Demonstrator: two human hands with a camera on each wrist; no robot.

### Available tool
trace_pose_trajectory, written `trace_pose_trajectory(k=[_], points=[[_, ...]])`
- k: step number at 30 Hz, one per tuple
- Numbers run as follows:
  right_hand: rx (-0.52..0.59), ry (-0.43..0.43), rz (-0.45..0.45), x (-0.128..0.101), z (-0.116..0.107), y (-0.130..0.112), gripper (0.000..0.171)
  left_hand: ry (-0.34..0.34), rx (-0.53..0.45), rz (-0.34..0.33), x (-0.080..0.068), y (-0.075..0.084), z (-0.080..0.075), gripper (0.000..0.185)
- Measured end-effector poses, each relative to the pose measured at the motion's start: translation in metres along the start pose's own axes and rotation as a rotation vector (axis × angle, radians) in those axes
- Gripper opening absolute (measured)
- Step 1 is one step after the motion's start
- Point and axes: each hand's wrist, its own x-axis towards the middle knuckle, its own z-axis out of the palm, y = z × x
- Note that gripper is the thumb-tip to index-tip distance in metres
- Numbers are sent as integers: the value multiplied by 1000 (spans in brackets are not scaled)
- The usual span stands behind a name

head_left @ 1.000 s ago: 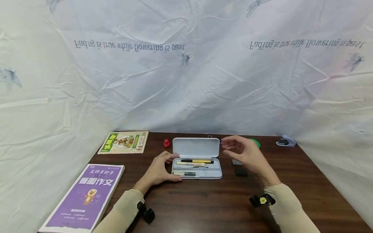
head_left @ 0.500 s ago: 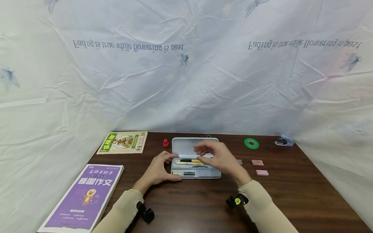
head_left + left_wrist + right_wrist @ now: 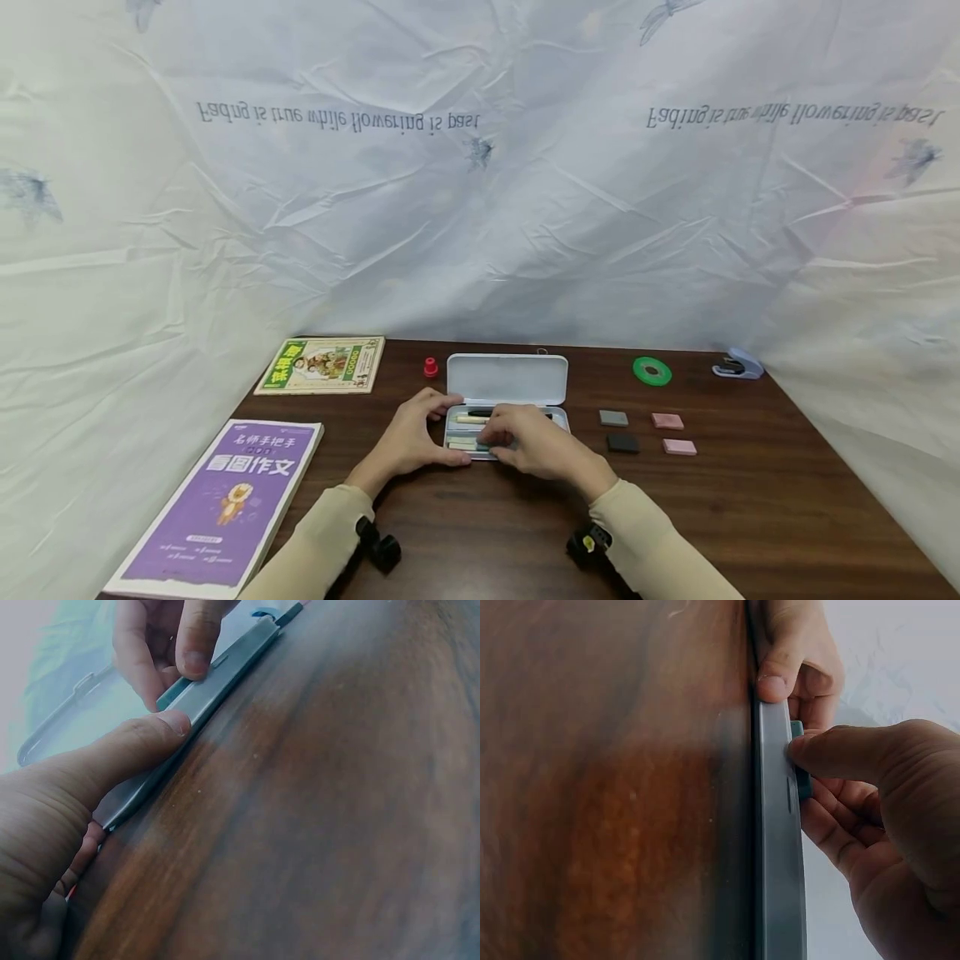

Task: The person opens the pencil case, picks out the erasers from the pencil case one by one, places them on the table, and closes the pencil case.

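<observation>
While steadying the open grey plastic pencil case (image 3: 507,408) mid-desk, left hand (image 3: 411,442) clasped round its left end, right hand (image 3: 534,446) pinching a small dark eraser-like block (image 3: 802,780) inside its front compartment, beside pens.

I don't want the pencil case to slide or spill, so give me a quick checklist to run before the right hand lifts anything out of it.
1. Lid open: ok. The pencil case lies flat on the table with its lid folded back.
2. Case steadied: ok. The left hand holds its left end, thumb on the front wall.
3. Grip made: ok. The right hand pinches a dark teal piece at the front wall.
4. What that piece is: cannot tell, fingers hide most of it.
5. Pens settled in the tray: ok. The black and yellow pen lies flat.
6. Room to set down: ok. Bare wood lies left of the grey and pink blocks.
</observation>
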Motion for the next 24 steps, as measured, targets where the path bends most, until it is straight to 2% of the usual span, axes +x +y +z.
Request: trace_pose_trajectory(k=[6, 13, 18, 24], points=[[40, 44, -11, -3, -7, 0, 20, -5, -5, -4, 0, 0, 0, 93], [70, 172, -60, -14, -38, 2, 21, 2, -1, -4, 0, -2, 0, 92], [15, 289, -31, -35, -70, 11, 28, 1, 0, 5, 1, -1, 1, 92], [-130, 417, 33, -78, -107, 28, 36, 5, 5, 7, 0, -2, 1, 91]])
